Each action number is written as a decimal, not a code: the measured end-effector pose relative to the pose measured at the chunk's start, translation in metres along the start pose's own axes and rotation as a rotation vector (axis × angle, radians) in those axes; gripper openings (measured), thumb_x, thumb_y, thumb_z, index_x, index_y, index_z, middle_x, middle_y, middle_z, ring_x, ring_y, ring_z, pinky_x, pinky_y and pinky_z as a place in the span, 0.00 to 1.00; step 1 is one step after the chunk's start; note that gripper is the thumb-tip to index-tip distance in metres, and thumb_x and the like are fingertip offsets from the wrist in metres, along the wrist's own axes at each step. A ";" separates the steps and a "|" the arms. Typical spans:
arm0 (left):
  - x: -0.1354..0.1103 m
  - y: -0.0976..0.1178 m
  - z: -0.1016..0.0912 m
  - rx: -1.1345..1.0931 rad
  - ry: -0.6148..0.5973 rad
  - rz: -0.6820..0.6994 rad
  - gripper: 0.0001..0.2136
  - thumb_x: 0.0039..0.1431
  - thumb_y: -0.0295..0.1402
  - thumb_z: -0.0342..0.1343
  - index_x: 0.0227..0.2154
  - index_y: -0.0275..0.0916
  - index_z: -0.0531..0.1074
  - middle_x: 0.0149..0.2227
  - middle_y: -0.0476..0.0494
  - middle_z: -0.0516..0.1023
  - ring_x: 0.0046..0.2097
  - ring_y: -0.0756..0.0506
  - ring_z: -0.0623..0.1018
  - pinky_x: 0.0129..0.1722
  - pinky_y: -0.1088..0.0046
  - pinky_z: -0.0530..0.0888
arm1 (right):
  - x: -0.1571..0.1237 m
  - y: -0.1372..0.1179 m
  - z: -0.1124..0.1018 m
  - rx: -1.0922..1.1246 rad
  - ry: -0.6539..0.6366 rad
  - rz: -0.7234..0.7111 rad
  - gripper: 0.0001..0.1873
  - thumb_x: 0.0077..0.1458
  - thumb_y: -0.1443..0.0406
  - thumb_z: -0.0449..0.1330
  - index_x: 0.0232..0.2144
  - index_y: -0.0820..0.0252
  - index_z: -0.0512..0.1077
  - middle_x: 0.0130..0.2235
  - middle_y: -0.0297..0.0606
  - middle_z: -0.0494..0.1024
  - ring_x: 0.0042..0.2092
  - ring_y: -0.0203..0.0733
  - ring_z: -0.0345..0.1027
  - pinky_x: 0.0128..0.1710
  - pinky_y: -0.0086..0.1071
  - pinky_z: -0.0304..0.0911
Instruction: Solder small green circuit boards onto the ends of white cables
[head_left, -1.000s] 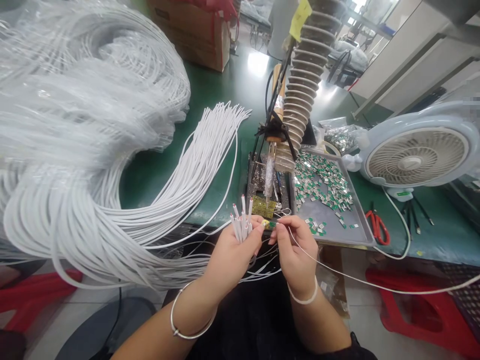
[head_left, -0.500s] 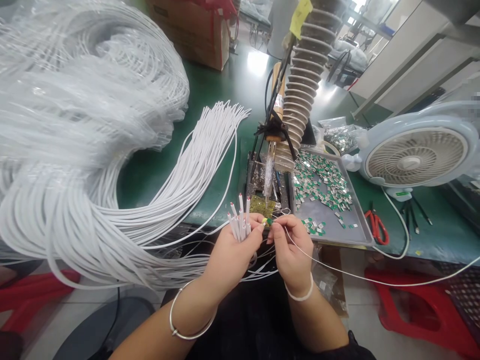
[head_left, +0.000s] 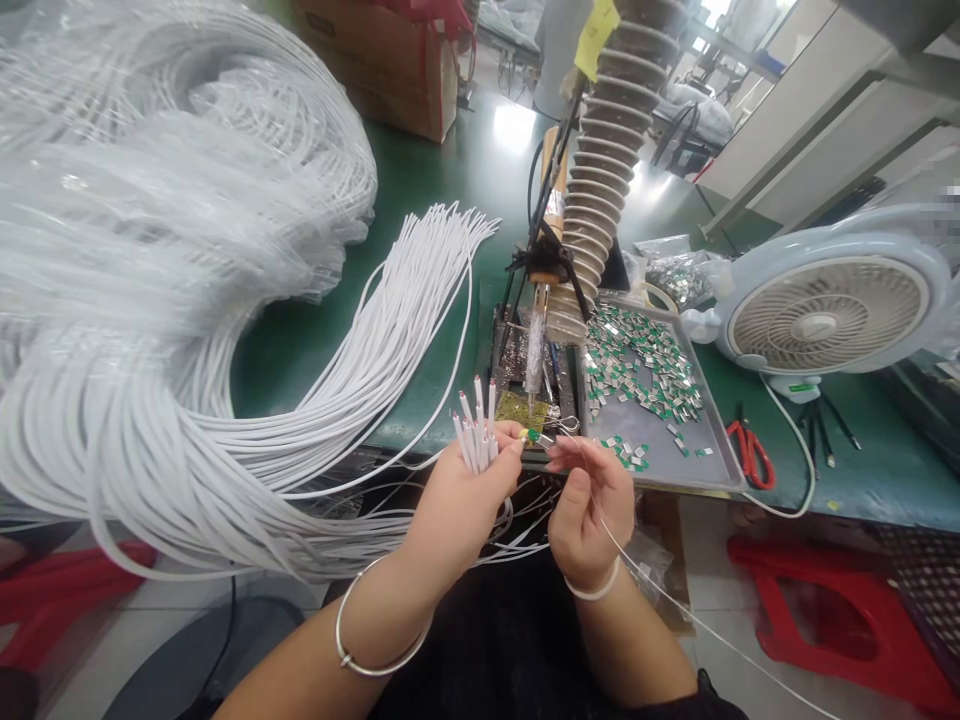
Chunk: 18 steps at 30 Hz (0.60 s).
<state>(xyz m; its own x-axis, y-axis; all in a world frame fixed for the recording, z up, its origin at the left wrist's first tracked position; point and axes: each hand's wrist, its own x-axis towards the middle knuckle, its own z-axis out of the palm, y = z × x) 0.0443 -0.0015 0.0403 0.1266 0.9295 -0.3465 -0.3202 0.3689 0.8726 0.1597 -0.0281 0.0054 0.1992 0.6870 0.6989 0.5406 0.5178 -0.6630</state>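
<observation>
Thumb and finger of the left hand (head_left: pixel 454 510) pinch a small circuit board (head_left: pixel 533 436) near the soldering iron (head_left: pixel 537 345), with white cable ends (head_left: pixel 474 440) in the same fist. The right hand (head_left: pixel 589 530) is partly spread beside the board, near a thin wire (head_left: pixel 660 585). It looks like soldering, which needs a steady hold. A second ago, right fingertips pinched at the board.

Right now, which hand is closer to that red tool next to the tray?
Right. The right hand is left of the red tool, by the near edge of the tray. The left hand is farther left, holding white cables.
</observation>
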 end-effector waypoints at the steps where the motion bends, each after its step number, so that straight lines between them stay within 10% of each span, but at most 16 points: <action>1: 0.000 0.000 0.000 0.000 -0.003 0.002 0.06 0.49 0.33 0.56 0.28 0.37 0.67 0.21 0.56 0.64 0.18 0.57 0.56 0.18 0.79 0.54 | -0.001 0.000 0.000 0.007 0.001 -0.023 0.18 0.59 0.70 0.48 0.51 0.53 0.62 0.41 0.42 0.74 0.37 0.40 0.72 0.32 0.37 0.72; 18: 0.002 0.008 0.004 -0.020 -0.068 0.095 0.03 0.55 0.31 0.51 0.31 0.37 0.66 0.15 0.59 0.57 0.19 0.56 0.55 0.19 0.81 0.54 | 0.019 -0.002 0.001 -0.139 -0.084 -0.222 0.16 0.56 0.74 0.52 0.45 0.57 0.68 0.41 0.43 0.75 0.44 0.43 0.71 0.42 0.42 0.72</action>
<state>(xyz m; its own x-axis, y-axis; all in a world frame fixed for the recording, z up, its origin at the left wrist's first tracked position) 0.0455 0.0030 0.0481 0.1582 0.9583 -0.2381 -0.3519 0.2800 0.8932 0.1614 -0.0158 0.0195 -0.0018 0.6076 0.7943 0.6719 0.5890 -0.4491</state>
